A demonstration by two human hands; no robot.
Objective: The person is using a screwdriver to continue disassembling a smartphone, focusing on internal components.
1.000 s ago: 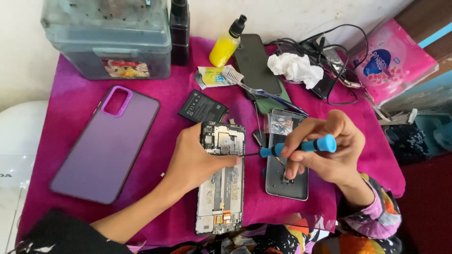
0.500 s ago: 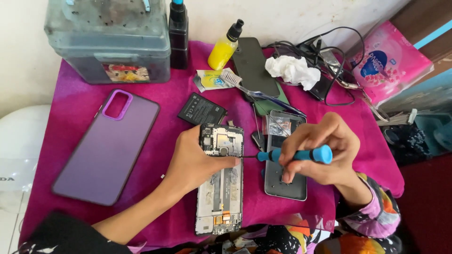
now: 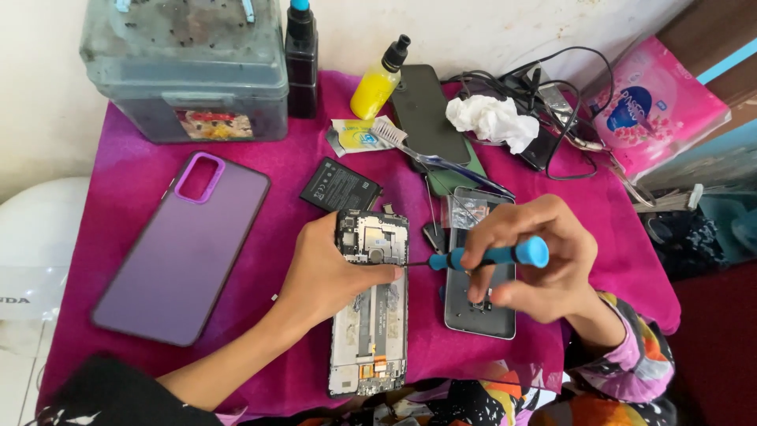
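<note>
A person's left hand point(image 3: 331, 272) is pressing down on an opened phone point(image 3: 371, 304) lying face-down on a magenta cloth point(image 3: 276, 142), fingers curled over the left edge and the thumb resting across the exposed circuit board near its upper end. The phone is sitting at the near middle of the cloth, its back removed and its long inner frame running toward the near edge. The right hand point(image 3: 536, 264) is gripping a blue-handled screwdriver point(image 3: 481, 256) between closed fingers and thumb, holding it nearly level, with the thin tip touching the phone's right side just beside the left thumb. Under the right hand a grey back panel point(image 3: 479, 315) is lying just to the right of the phone. A black battery point(image 3: 341, 185) is resting on the cloth just beyond the phone's far end. To the left, a purple phone case point(image 3: 181, 248) is lying flat and well apart from the work. Along the far edge a murky plastic box point(image 3: 185, 67), a dark bottle point(image 3: 301, 59) and a yellow bottle point(image 3: 374, 83) are standing, with a dark phone point(image 3: 426, 110) beside them, a toothbrush point(image 3: 418, 154) lying across it, and a crumpled tissue point(image 3: 493, 120) near tangled black cables point(image 3: 552, 87). A pink packet point(image 3: 658, 106) is lying at the far right.
</note>
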